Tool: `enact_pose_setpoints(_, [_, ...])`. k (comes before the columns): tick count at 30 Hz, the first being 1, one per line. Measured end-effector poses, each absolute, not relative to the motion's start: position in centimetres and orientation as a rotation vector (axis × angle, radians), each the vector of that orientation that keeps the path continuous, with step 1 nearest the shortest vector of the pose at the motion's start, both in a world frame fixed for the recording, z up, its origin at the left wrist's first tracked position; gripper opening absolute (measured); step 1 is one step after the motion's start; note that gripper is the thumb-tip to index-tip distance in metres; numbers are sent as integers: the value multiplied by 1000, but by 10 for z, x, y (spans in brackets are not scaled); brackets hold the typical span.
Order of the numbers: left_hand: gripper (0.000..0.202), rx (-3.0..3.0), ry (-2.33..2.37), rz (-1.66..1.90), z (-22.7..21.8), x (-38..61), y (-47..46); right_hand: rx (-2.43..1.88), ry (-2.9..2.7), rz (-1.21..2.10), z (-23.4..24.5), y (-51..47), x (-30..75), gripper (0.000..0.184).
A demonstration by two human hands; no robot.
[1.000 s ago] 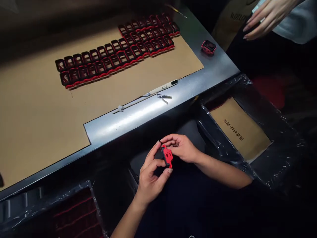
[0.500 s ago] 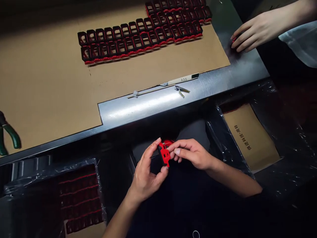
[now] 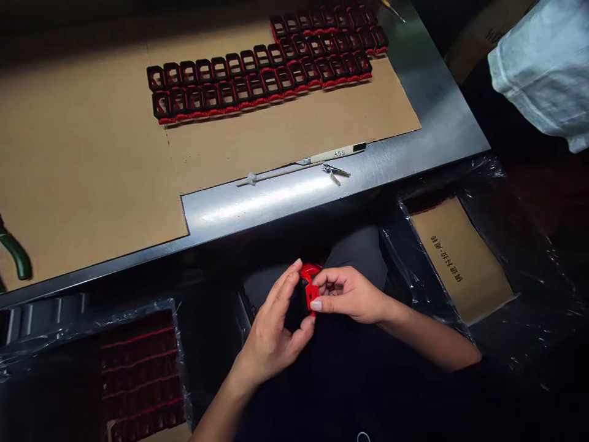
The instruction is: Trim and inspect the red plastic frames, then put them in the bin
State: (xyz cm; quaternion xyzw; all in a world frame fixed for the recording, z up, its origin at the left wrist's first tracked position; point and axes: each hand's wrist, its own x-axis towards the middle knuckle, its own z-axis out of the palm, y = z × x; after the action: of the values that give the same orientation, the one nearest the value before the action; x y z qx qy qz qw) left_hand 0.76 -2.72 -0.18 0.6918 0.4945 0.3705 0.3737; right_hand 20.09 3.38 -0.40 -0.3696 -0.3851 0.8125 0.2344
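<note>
Below the table's front edge, both my hands hold one small red and black plastic case [image 3: 310, 288]. My left hand [image 3: 273, 334] pinches it from the left between thumb and fingertips. My right hand [image 3: 347, 294] grips its right side, thumb pressed on the red face. On the brown cardboard sheet [image 3: 92, 166] at the back, two rows of several matching red and black cases [image 3: 262, 70] stand side by side.
A thin tool marked A55 [image 3: 334, 153], a small metal clip [image 3: 335, 172] and a rod [image 3: 267, 177] lie on the steel table [image 3: 276, 202]. Green-handled pliers [image 3: 16, 255] lie far left. Plastic-lined boxes sit at lower left [image 3: 138, 368] and right [image 3: 460, 264]. Another person's pale sleeve [image 3: 543, 67] shows top right.
The other person's hand has left the table's right corner; only a sleeve shows now. My hands turned the case slightly and sit a little lower.
</note>
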Motion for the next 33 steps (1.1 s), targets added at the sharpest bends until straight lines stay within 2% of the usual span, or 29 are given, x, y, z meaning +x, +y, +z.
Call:
enact_pose_setpoints(2, [77,1544,1332,1000,-6,6,-29,-1013,-1040,2224,-6,34,200,28])
enact_pose_setpoints(5, [22,1105,1558,1160,-15,2,-29,-1035,-1056,2184,-7,33,201,28])
enact_pose_setpoints(7, [44,871,1617,1226,-19,1,-28,-1064,-1150,2115,-7,32,202,26])
enact_pose_setpoints(8, [49,787,1586,1209,-19,2,-28,-1074,-1218,2063,-7,32,203,25])
enact_pose_setpoints(13, [41,704,1313,977,-3,11,-29,-1034,-1512,1778,-5,32,203,20])
enact_pose_setpoints(20, [41,1002,1409,857,14,17,-26,-954,-1662,1626,-10,30,204,12])
enact_pose_setpoints(25, [50,1070,1486,839,14,22,-24,-936,-1685,1551,-12,28,204,7])
enact_pose_setpoints(33, [60,1270,1536,927,7,26,-27,-929,-1749,1447,-10,27,202,12])
